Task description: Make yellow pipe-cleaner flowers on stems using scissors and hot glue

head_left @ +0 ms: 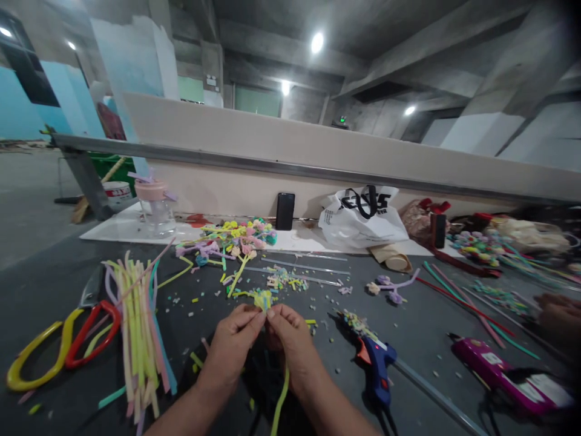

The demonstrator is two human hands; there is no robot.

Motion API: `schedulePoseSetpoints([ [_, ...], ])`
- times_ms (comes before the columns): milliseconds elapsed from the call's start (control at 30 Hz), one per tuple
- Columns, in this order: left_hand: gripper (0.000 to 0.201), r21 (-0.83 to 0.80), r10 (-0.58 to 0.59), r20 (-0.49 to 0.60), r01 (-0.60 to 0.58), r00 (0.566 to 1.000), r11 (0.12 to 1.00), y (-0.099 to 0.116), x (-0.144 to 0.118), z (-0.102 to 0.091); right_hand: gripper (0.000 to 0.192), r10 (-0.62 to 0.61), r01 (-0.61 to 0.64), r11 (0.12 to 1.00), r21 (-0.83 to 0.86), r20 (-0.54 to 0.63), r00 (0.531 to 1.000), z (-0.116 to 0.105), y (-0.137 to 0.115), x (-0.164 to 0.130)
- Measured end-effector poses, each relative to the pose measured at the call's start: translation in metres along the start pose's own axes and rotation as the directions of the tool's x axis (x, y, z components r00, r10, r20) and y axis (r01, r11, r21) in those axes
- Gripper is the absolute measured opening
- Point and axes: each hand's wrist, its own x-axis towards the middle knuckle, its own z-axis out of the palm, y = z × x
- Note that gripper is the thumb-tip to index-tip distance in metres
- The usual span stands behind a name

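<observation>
Both my hands meet at the middle of the dark table, pinching a small yellow flower (262,298) made of fuzzy pipe-cleaner-like strips. My left hand (236,339) grips it from the left with thumb and forefinger. From the right, my right hand (289,340) closes on it, and a yellow-green stem (281,402) hangs below that hand. Cut bits (285,278) lie just beyond my fingertips. A blue glue gun (379,357) with bits stuck near its nozzle rests to the right. On the left lies a bundle of pastel strips (140,333).
Scissors (68,345) with red and yellow handles lie at the far left. Finished flowers (240,236), a phone (285,211), a clear bottle (157,209) and a white bag (363,215) line the back. A purple glue gun (508,372) sits near another person's hand (560,318) at right.
</observation>
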Motion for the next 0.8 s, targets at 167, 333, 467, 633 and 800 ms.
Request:
schedulePoseSetpoints([
  [167,0.023,0.013,0.012,0.026,-0.012,1.000,1.000,0.000,-0.002,0.002,0.029,0.018,-0.017,1.000,0.019,-0.042,0.999,0.002,0.002,0.000],
  [333,0.025,0.052,0.027,0.044,-0.029,0.999,0.998,-0.001,-0.002,0.003,0.031,0.053,-0.051,0.998,0.037,-0.064,0.997,0.002,0.003,0.001],
  [467,0.028,-0.041,-0.004,0.061,0.006,0.998,0.999,-0.001,-0.002,0.002,0.030,0.051,-0.054,0.994,0.095,0.035,0.998,0.000,0.001,-0.001],
  [633,0.021,-0.299,-0.109,0.162,0.154,0.981,0.942,0.005,-0.001,-0.001,0.028,0.014,-0.041,0.987,0.158,0.169,0.985,0.000,0.000,-0.002],
  [800,0.021,-0.327,-0.111,0.296,0.210,0.949,0.921,0.015,-0.001,-0.008,0.027,0.069,-0.106,0.978,0.181,0.200,0.977,-0.003,-0.003,-0.003],
])
